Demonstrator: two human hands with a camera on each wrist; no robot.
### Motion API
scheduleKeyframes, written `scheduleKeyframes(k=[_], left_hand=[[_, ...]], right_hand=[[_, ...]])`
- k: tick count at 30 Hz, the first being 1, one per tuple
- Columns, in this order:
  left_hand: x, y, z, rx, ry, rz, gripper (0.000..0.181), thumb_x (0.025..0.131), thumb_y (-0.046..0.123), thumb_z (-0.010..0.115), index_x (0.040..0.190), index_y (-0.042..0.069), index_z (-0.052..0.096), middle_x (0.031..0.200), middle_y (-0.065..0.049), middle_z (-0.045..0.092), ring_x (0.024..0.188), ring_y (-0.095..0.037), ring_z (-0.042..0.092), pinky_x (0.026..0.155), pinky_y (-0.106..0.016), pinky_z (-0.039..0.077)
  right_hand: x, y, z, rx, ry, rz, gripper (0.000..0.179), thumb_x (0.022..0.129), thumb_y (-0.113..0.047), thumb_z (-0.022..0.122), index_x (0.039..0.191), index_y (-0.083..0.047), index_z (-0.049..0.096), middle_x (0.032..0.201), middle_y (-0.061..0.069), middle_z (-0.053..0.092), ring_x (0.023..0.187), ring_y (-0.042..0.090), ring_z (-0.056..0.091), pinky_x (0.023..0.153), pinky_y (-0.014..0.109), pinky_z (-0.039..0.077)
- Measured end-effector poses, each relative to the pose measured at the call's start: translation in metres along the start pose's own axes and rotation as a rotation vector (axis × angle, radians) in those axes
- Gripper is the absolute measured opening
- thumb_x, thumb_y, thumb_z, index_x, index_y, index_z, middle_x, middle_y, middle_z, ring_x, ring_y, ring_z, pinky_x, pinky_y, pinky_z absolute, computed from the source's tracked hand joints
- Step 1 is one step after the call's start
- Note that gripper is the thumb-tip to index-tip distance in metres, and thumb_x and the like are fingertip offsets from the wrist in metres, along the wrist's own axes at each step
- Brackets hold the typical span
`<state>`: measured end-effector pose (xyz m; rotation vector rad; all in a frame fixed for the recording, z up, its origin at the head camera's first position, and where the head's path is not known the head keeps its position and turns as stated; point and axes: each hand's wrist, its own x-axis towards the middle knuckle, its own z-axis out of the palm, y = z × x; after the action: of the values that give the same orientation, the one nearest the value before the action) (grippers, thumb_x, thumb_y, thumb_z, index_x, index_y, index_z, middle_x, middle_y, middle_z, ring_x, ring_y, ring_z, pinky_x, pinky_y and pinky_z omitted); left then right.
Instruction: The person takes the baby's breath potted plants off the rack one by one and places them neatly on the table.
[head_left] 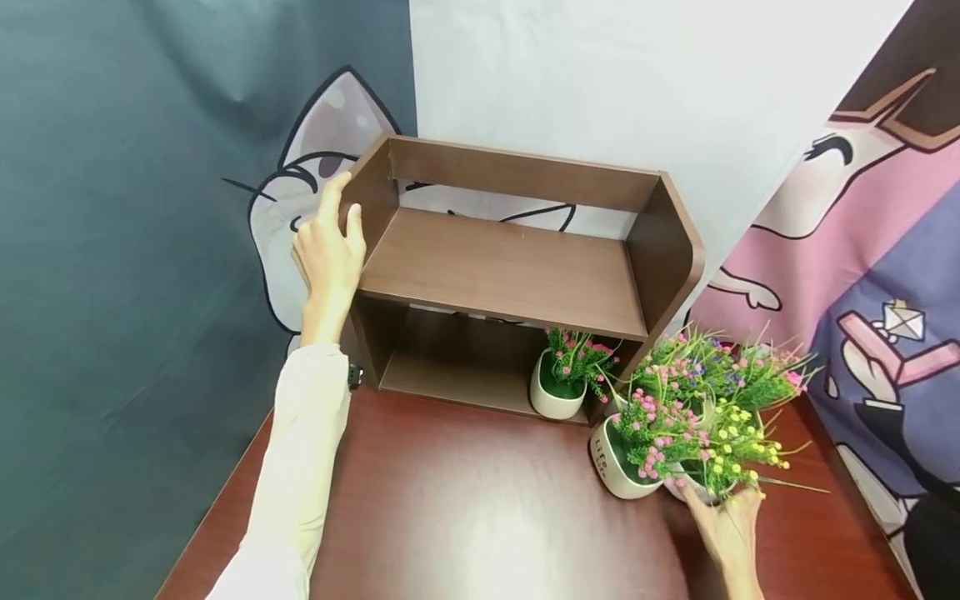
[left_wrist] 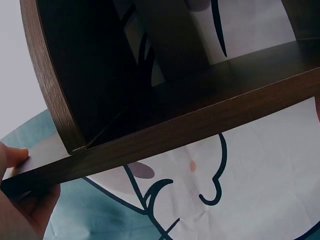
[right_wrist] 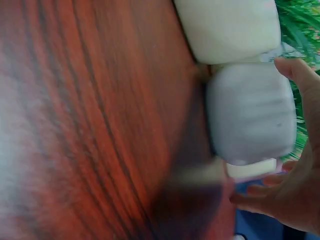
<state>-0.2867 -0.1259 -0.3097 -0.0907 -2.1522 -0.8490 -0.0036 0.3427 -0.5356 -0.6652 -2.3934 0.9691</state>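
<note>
A brown two-tier wooden shelf [head_left: 502, 258] stands on the table. My left hand [head_left: 330, 246] is at its left side panel [left_wrist: 150, 140], with the thumb on one face and the fingers on the other. My right hand [head_left: 727, 525] is at a white pot [right_wrist: 252, 115] of yellow flowers [head_left: 738, 442]. Its thumb tip is right at the pot's upper edge in the right wrist view, and the fingers spread out below the pot. Beside it, a white "Life" pot [head_left: 618, 467] with pink flowers tilts slightly in view.
Another potted plant with pink flowers [head_left: 562, 387] sits in the shelf's lower tier, at the right end. More plants with purple and pink flowers [head_left: 697, 367] crowd behind the front pots. Printed cloth [head_left: 150, 250] hangs behind the reddish-brown table [head_left: 450, 492].
</note>
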Motion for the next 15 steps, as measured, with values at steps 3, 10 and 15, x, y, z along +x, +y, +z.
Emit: scheduleKeyframes(k=[3, 10, 15], left_hand=[[-0.003, -0.003, -0.004, 0.006, -0.009, -0.01, 0.037, 0.095, 0.027, 0.051, 0.131, 0.028, 0.052, 0.077, -0.02, 0.064, 0.056, -0.037, 0.049, 0.054, -0.042, 0.032], [0.002, 0.004, -0.002, -0.005, -0.028, -0.016, 0.038, 0.095, 0.026, 0.05, 0.133, 0.028, 0.05, 0.079, -0.018, 0.065, 0.055, -0.034, 0.046, 0.054, -0.038, 0.029], [0.004, 0.003, -0.001, 0.002, -0.018, -0.025, 0.038, 0.095, 0.025, 0.05, 0.133, 0.028, 0.05, 0.085, -0.017, 0.067, 0.056, -0.033, 0.047, 0.055, -0.036, 0.029]], right_hand=[[-0.018, -0.011, 0.001, 0.008, 0.019, 0.086, 0.079, 0.072, -0.024, 0.078, 0.128, 0.012, 0.035, 0.121, 0.035, 0.023, 0.11, 0.049, 0.028, 0.087, 0.055, 0.024], [-0.045, -0.031, -0.012, -0.028, -0.025, 0.17, 0.097, 0.076, -0.028, 0.075, 0.141, 0.009, 0.012, 0.126, 0.037, 0.018, 0.115, 0.051, 0.022, 0.088, 0.061, 0.022], [-0.052, -0.03, -0.008, -0.025, -0.179, 0.228, 0.096, 0.076, -0.033, 0.075, 0.132, 0.015, 0.014, 0.126, 0.04, 0.021, 0.114, 0.053, 0.027, 0.091, 0.058, 0.024]])
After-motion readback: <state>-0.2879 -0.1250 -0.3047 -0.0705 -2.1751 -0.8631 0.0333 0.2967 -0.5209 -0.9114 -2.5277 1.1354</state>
